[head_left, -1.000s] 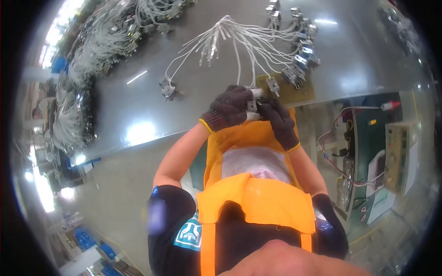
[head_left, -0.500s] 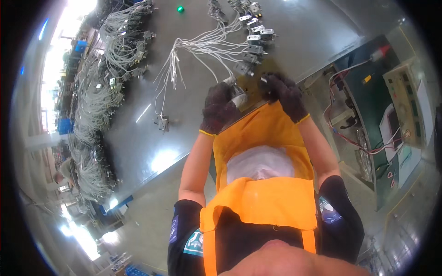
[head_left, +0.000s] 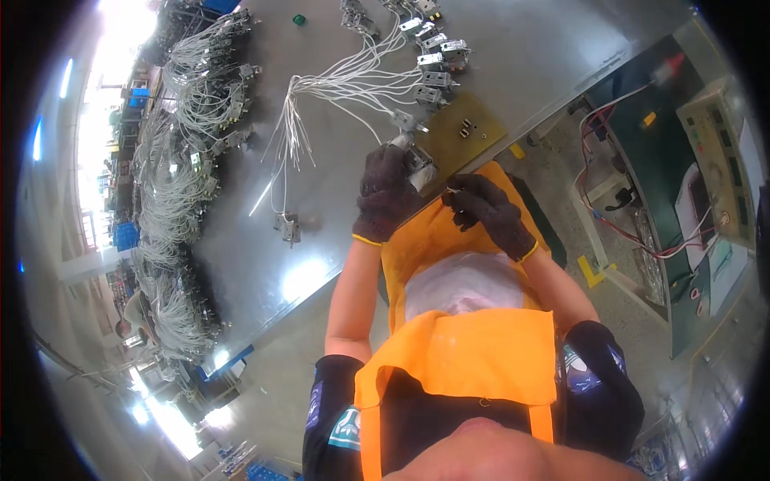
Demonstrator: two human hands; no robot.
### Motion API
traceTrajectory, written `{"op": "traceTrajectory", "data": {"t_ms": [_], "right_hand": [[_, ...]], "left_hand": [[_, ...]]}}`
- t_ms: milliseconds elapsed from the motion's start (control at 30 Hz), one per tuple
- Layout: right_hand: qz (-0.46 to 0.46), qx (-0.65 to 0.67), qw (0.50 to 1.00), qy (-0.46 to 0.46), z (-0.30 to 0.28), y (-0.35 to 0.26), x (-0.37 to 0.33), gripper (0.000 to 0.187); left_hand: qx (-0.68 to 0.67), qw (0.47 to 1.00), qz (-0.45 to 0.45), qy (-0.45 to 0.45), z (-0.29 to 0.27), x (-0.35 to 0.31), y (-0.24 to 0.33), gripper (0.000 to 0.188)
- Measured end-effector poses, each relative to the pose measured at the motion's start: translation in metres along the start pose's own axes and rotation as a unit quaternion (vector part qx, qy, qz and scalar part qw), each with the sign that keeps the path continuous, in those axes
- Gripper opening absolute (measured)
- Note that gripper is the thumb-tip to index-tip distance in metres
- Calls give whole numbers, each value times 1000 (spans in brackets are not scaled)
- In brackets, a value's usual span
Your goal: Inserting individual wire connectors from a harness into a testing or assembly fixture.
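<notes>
My left hand (head_left: 385,192), in a dark glove with a yellow cuff, is closed round a small metal housing (head_left: 417,158) at the near edge of the table. White wrapping shows beside the housing. Close by on the right, my right hand (head_left: 488,210), gloved alike, has its fingers pinched together over the apron. A tiny pale tip shows at the fingertips, too small to name. Beyond the hands lies a yellowish board (head_left: 489,128) bearing several small dark metal pieces (head_left: 465,128). A bundle of white cables (head_left: 337,84) with metal housings on their ends spreads over the table.
A long heap of cabled housings (head_left: 184,168) runs along the left side of the grey table (head_left: 529,48). One loose housing (head_left: 286,228) lies left of my hands. A small green object (head_left: 299,20) sits far back. At right, a green bench (head_left: 642,176) carries a panelled instrument (head_left: 714,152) and wires.
My right hand has drawn back from the yellowish board toward my body, uncovering the small pieces on it. My left hand keeps its hold on the housing.
</notes>
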State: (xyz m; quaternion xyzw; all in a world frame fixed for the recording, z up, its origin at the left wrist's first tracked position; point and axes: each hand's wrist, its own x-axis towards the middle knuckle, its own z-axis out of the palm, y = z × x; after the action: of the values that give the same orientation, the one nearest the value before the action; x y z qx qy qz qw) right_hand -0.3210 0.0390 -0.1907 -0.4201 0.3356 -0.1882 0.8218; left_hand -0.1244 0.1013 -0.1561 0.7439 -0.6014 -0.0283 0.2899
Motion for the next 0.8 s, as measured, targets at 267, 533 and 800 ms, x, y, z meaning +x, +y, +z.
{"op": "traceTrajectory", "data": {"t_ms": [267, 533, 800], "right_hand": [[-138, -117, 982, 50, 26, 10, 7, 26], [-389, -308, 866, 71, 20, 15, 27, 22], [-608, -536, 585, 27, 4, -15, 31, 17]], "left_hand": [[10, 999, 41, -1, 6, 1, -4, 44], [-29, 998, -17, 46, 3, 3, 13, 37], [-16, 993, -117, 13, -2, 3, 29, 41]]}}
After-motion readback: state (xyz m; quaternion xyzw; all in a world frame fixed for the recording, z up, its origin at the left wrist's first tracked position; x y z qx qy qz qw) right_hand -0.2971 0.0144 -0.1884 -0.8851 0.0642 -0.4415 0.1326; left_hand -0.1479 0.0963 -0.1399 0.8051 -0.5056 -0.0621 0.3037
